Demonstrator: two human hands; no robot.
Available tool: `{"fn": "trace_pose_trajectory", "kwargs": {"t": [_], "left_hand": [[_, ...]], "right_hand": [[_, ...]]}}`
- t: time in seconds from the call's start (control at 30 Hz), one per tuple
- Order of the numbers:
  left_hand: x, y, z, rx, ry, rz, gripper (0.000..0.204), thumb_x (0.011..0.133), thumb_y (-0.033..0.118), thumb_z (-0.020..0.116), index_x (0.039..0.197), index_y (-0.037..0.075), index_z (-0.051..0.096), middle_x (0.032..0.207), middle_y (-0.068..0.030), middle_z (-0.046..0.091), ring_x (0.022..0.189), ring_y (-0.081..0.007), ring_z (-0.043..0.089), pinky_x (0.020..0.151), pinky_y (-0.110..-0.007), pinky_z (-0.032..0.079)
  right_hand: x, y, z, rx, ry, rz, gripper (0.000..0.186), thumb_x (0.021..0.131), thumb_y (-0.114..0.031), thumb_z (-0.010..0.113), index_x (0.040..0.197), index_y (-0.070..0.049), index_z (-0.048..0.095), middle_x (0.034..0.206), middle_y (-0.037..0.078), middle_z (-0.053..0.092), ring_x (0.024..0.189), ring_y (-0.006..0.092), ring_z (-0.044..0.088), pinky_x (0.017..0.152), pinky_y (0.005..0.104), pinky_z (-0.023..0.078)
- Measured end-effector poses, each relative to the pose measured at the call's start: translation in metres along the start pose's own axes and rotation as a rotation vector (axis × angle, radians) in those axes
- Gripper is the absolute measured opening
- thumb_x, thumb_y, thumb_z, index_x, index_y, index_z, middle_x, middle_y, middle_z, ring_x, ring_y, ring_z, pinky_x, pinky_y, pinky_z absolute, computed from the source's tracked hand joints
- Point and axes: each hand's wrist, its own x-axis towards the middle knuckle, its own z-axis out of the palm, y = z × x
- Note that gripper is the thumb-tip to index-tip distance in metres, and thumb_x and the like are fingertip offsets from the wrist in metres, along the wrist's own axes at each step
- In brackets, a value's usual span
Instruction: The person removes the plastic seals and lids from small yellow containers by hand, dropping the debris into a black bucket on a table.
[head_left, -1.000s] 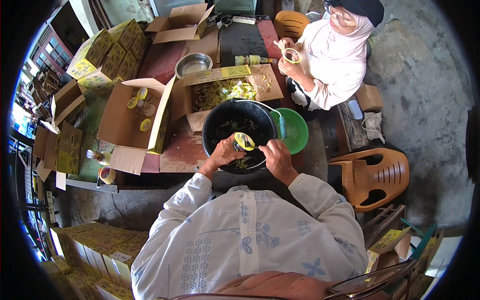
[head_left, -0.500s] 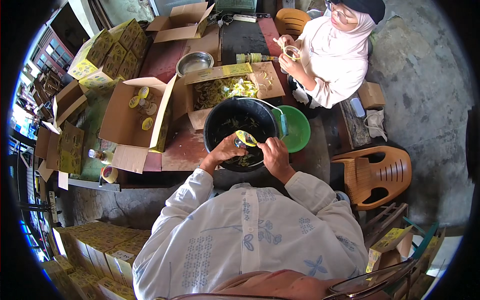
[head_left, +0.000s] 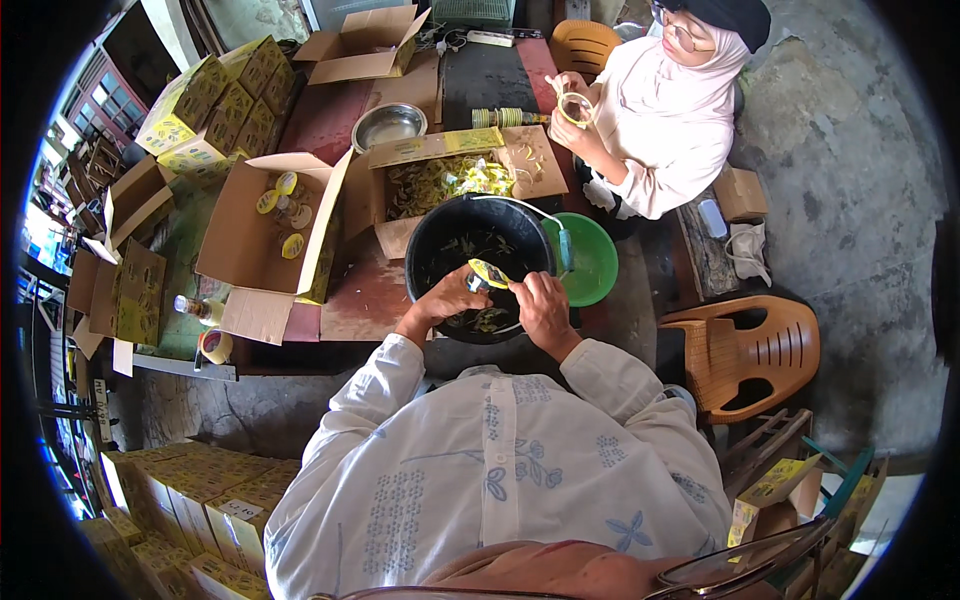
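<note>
Over a black bucket (head_left: 447, 243) with pale scraps inside, my left hand (head_left: 446, 298) grips a small cup (head_left: 477, 284) topped by a tilted yellow lid (head_left: 489, 272). The fingers of my right hand (head_left: 543, 312) are closed at the lid's right edge; what exactly they hold is too small to make out. A green basin (head_left: 590, 272) sits right of the bucket. Behind it is an open carton (head_left: 405, 240) full of yellow scraps. Another open carton (head_left: 237, 230) at left holds several containers with yellow lids.
A co-worker (head_left: 665, 140) at upper right holds a ring-shaped item. Around them are a steel bowl (head_left: 389, 128), stacked yellow boxes (head_left: 205, 110), stacked cups (head_left: 505, 117), a tape roll (head_left: 216, 348) and an orange chair (head_left: 760, 370). More boxes (head_left: 200, 500) stand at lower left.
The yellow lid has tilted, and my right fingers have come closer over it, hiding most of the dark thin thing seen between them a second ago. The co-worker's hands shifted slightly.
</note>
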Motion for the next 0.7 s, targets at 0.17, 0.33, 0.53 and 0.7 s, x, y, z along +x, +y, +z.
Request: {"fn": "trace_pose_trajectory", "kwargs": {"t": [0.17,0.33,0.53,0.7], "left_hand": [[0.001,0.003,0.002,-0.027,0.027,-0.047,0.045,0.079,0.006,0.081,0.119,0.005,0.061,0.100,-0.0001,0.064,0.093,-0.0108,0.060,0.088,-0.029,0.053],[-0.002,0.001,0.003,0.011,0.063,0.026,0.045,0.080,0.007,0.080,0.120,0.005,0.061,0.099,-0.0004,0.063,0.093,-0.0115,0.063,0.087,-0.030,0.055],[-0.003,0.004,0.002,-0.070,0.010,-0.001,0.045,0.080,0.007,0.081,0.120,0.004,0.061,0.100,-0.0011,0.063,0.095,-0.0118,0.063,0.087,-0.030,0.056],[-0.001,-0.010,-0.004,-0.242,-0.022,-0.006,0.047,0.080,0.007,0.081,0.122,0.004,0.060,0.103,-0.0019,0.064,0.095,-0.0116,0.061,0.088,-0.031,0.056]], "right_hand": [[0.008,0.001,-0.001,0.352,0.026,0.348,0.013,0.084,0.003,0.070,0.091,-0.008,0.066,0.087,0.009,0.056,0.084,0.0309,0.061,0.070,0.0449,0.049],[0.012,0.005,-0.013,0.333,0.006,0.247,0.010,0.085,0.001,0.069,0.091,-0.008,0.067,0.087,0.007,0.055,0.085,0.0281,0.060,0.072,0.0427,0.048],[0.008,0.003,-0.017,0.025,0.005,-0.012,0.010,0.085,-0.006,0.067,0.094,-0.008,0.067,0.088,0.005,0.053,0.085,0.0239,0.057,0.074,0.0395,0.046],[0.009,-0.002,-0.003,-0.015,0.010,0.016,0.007,0.086,-0.008,0.068,0.093,-0.007,0.067,0.088,0.005,0.053,0.086,0.0248,0.058,0.074,0.0394,0.047]]}}
